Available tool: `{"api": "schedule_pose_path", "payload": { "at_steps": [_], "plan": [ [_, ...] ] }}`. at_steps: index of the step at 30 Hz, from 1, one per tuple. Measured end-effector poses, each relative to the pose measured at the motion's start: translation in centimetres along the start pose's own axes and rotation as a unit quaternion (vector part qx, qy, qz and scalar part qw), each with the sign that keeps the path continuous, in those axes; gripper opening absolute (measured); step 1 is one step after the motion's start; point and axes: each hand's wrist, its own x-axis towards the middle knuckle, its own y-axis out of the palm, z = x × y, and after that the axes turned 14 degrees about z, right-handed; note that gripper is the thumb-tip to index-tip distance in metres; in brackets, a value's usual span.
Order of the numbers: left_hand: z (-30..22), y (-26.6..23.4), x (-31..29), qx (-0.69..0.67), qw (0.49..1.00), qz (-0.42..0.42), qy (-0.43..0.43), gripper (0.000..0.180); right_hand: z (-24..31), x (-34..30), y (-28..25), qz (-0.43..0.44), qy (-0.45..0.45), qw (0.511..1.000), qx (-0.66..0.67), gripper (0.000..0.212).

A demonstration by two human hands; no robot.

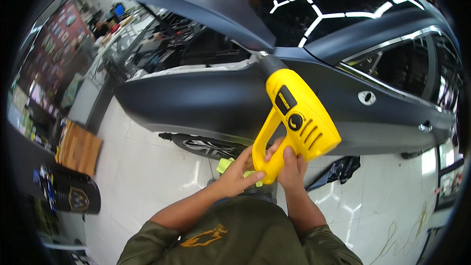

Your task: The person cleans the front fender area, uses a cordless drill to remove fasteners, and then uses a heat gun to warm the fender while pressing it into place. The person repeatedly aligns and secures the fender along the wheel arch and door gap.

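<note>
Bin (pixel 78 198) is off to your left, then comes your left hand (pixel 238 176), wrapped round the bottom of the gun (pixel 304 113), which you've got up against the backdrop of the car (pixel 186 93), nozzle (pixel 271 65) by the hood (pixel 216 0) corner (can't tell if it's touching). Looks like stiff, smooth plastic, so probably top-heavy and kinda slick; I'd stick to the handle and keep off the nozzle. Further right, your right hand (pixel 293 169) is clamped on the gun's grip too.

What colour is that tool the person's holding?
The tool is mostly yellow with black parts, clearest in head view.
</note>
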Motion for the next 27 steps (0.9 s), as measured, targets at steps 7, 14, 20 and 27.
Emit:
{"api": "schedule_pose_path", "payload": {
  "at_steps": [7,14,20,27],
  "plan": [
    [-1.4,-1.1,-7.5,-0.257,0.949,-0.183,0.026,0.049,-1.9,0.2,6.9,0.279,0.02,0.958,-0.062,0.035],
    [-9.9,-12.6,-16.7,0.095,0.858,-0.501,-0.063,0.034,-7.1,10.4,16.2,0.41,0.092,0.891,-0.173,0.048],
    [-19.9,-37.1,-22.7,0.227,0.815,-0.524,-0.099,0.03,-10.5,19.1,15.9,0.263,0.065,0.919,-0.286,0.043],
    [-19.9,-62.5,-15.3,0.151,0.871,-0.45,-0.124,0.024,-16.5,26.5,12.2,0.002,-0.083,0.705,-0.704,0.03]
  ]
}}
